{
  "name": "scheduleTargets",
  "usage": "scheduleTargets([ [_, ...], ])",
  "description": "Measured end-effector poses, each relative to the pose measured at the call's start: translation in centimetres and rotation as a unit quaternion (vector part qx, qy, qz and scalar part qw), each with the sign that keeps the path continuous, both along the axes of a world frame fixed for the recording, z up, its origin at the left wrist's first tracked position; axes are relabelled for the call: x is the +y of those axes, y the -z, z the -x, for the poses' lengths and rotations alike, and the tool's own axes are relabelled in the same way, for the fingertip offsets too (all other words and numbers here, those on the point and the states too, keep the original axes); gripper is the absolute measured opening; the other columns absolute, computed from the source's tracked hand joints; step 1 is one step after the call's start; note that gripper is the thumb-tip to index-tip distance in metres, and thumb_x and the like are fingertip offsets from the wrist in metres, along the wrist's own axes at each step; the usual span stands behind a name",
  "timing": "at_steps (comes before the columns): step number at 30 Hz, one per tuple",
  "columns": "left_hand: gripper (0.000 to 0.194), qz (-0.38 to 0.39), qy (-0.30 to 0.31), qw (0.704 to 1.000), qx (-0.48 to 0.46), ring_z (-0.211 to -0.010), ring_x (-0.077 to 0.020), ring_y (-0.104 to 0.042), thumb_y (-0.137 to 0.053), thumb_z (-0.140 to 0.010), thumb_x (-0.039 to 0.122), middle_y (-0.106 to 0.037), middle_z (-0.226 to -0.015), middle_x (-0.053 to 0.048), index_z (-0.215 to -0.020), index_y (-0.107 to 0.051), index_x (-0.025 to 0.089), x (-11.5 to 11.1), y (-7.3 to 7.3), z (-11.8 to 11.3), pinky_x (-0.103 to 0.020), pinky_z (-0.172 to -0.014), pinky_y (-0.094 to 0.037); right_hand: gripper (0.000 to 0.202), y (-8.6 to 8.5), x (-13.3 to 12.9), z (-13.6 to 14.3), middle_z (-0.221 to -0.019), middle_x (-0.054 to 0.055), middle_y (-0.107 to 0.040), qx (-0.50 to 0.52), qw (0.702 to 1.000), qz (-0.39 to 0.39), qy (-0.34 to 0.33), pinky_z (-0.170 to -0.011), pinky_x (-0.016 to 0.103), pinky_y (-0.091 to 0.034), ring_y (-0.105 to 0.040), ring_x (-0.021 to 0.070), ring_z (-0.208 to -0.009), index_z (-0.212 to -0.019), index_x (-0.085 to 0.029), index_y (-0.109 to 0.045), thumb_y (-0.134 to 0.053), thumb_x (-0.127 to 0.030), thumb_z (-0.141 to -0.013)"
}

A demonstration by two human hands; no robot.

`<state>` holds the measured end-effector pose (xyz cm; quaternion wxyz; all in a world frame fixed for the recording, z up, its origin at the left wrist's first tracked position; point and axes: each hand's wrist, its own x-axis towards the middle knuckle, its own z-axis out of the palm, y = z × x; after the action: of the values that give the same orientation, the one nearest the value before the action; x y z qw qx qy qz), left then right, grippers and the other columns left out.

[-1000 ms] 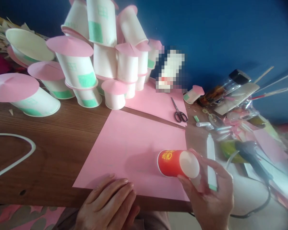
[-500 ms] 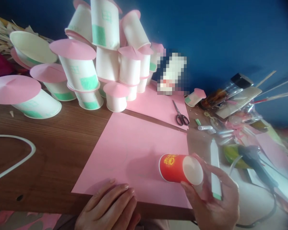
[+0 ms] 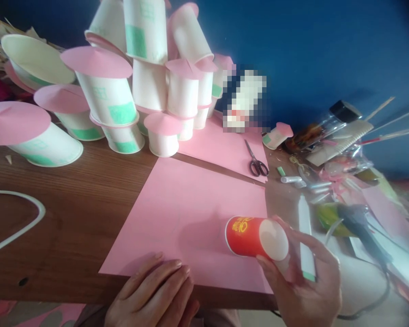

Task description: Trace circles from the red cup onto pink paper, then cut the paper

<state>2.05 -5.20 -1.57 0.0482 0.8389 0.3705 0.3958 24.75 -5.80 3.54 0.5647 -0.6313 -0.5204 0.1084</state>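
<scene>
My right hand (image 3: 303,272) grips a small red paper cup (image 3: 247,236) with yellow lettering, thumb below and fingers above near its pale base. The cup is tipped on its side over a pink sheet of paper (image 3: 177,213), and whether it touches the sheet I cannot tell. My left hand (image 3: 157,288) lies flat with fingers stretched at the sheet's near edge, holding nothing. Beside my right hand lies a white marker (image 3: 306,236) with a green end. Black-handled scissors (image 3: 257,163) rest on a second pink sheet (image 3: 211,145) further back.
White paper cups with pink cone roofs (image 3: 105,91) stand stacked at the back left. A white cable (image 3: 41,211) curves on the left of the wooden table (image 3: 78,190). On the right are a glue gun (image 3: 364,231), a clear jar (image 3: 327,122) and paper scraps.
The view has shifted slightly, so the stacked cups appear a little higher and further left. Both hands and the red cup keep nearly the same positions.
</scene>
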Motion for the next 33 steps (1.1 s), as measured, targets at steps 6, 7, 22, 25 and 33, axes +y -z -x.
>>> scheduleTargets([
  [6,0.014,0.02,0.011,1.0,0.015,-0.094,-0.0177,-0.063,-0.064,-0.08,0.018,-0.073,-0.093,0.0,-0.091,-0.071,0.017,0.0,-0.6,0.2,-0.038,-0.102,-0.039,0.059,0.4,-0.3,-0.9,-0.119,0.016,-0.062,-0.028,0.999,0.041,0.005,-0.083,0.048,-0.057,-0.061,0.034,-0.11,-0.115,-0.02,-0.056,-0.081,-0.013,-0.062],
  [7,0.013,0.018,0.012,1.0,0.014,-0.094,-0.0178,-0.063,-0.064,-0.079,0.017,-0.073,-0.093,0.0,-0.091,-0.071,0.016,0.1,-0.7,0.2,-0.038,-0.102,-0.039,0.059,0.5,-0.4,-1.0,-0.12,0.016,-0.062,-0.032,0.998,0.047,0.003,-0.085,0.05,-0.056,-0.061,0.0343,-0.111,-0.116,-0.02,-0.055,-0.08,-0.015,-0.063],
  [22,0.011,0.01,0.016,1.0,0.011,-0.091,-0.0174,-0.058,-0.059,-0.083,0.018,-0.068,-0.092,-0.003,-0.091,-0.066,0.016,0.2,-1.4,-0.2,-0.04,-0.101,-0.037,0.05,-0.1,0.2,-1.2,-0.119,0.012,-0.063,-0.073,0.995,0.059,-0.02,-0.091,0.046,-0.051,-0.06,0.029,-0.111,-0.116,-0.024,-0.052,-0.075,-0.029,-0.072],
  [25,0.014,0.008,0.017,1.0,0.007,-0.096,-0.0188,-0.058,-0.059,-0.083,0.018,-0.067,-0.098,-0.004,-0.096,-0.065,0.017,-0.3,-1.4,-0.2,-0.042,-0.103,-0.036,0.049,-0.3,0.2,-1.2,-0.117,0.01,-0.064,-0.089,0.995,0.049,-0.025,-0.089,0.041,-0.052,-0.061,0.0262,-0.109,-0.115,-0.024,-0.052,-0.075,-0.029,-0.072],
  [33,0.02,0.039,0.056,0.997,-0.028,-0.099,-0.0182,-0.055,-0.06,-0.081,0.013,-0.063,-0.102,-0.005,-0.1,-0.062,0.018,-1.1,-4.5,-2.6,-0.041,-0.101,-0.036,0.05,-0.2,0.4,-1.4,-0.113,0.008,-0.064,-0.087,0.995,0.044,-0.031,-0.086,0.038,-0.052,-0.061,0.025,-0.104,-0.115,-0.024,-0.052,-0.075,-0.031,-0.071],
])
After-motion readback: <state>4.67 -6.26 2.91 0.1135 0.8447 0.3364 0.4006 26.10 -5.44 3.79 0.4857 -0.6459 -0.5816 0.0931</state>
